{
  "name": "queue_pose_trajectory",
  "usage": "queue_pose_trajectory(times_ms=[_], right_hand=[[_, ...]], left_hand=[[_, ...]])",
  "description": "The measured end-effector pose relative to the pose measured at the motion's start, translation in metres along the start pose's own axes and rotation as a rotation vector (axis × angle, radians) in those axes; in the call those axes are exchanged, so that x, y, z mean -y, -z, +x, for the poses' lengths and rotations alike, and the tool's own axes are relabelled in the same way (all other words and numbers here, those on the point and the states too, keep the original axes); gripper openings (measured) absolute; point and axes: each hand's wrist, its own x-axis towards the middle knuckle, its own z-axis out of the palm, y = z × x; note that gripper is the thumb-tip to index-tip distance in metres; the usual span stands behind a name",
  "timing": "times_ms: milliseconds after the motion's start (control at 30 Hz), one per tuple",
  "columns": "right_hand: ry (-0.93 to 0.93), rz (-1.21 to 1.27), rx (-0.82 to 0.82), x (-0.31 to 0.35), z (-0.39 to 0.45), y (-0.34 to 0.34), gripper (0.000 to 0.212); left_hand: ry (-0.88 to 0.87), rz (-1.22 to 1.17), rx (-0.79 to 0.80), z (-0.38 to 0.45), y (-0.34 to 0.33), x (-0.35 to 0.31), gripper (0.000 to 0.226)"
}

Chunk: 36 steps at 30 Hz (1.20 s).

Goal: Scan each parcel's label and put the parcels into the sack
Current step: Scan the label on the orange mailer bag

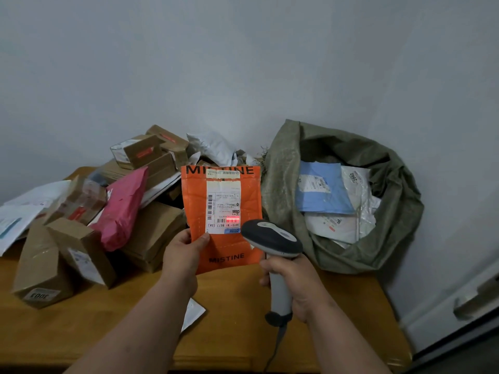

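- Wooden surface (237, 319) against a pale wall carries everything; a scrap of white paper (193, 313) lies on it beside the left forearm.
- Nearest, at about 5 o'clock, the right hand (299, 284) is wrapped round the grey handle of the scanner (272, 238), whose cable trails off the front edge. The scanner's dark head tips toward the parcel.
- At about 7 o'clock the left hand (183, 255) pinches the lower left edge of the orange parcel (221, 211), thumb on its face, holding it upright between the two hands and just left of the scanner head.
- A red scan line falls on the lower right part of the white label (223, 209), over a short barcode. The long barcode runs up the label's left side, so the read may miss or catch the wrong code if that strip is the one wanted.
- The one-edge pinch is thin; the soft mailer could sag or slip, pulling the label off the beam.
- Farther out at 2 o'clock the green sack (286, 184) slumps open with flat parcels inside. Its floppy rim may fold over and block the drop.
- At 10 o'clock the pile of boxes (81, 238) and a pink mailer (124, 209) leans loosely; a brush from the left arm could topple it.
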Motion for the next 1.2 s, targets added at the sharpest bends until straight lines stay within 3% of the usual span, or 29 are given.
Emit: queue_pose_trajectory(times_ms=[700, 800, 900, 1000, 1200], right_hand=[[0.025, -0.016, 0.016, -0.001, 0.002, 0.027, 0.007], [0.014, -0.007, -0.058, -0.005, 0.006, 0.039, 0.016], [-0.006, 0.054, -0.142, -0.009, 0.011, 0.056, 0.041], [-0.059, 0.128, -0.129, -0.012, 0.016, 0.07, 0.057], [-0.11, 0.174, -0.099, -0.019, 0.033, 0.081, 0.044]], left_hand=[[-0.033, 0.027, 0.04, -0.016, -0.021, -0.001, 0.01], [-0.035, 0.039, 0.051, -0.017, -0.028, 0.001, 0.007], [-0.007, 0.05, 0.077, -0.017, -0.037, 0.004, 0.008], [0.038, 0.058, 0.131, -0.013, -0.048, 0.008, 0.011], [0.13, 0.058, 0.245, 0.01, -0.075, 0.014, 0.022]])
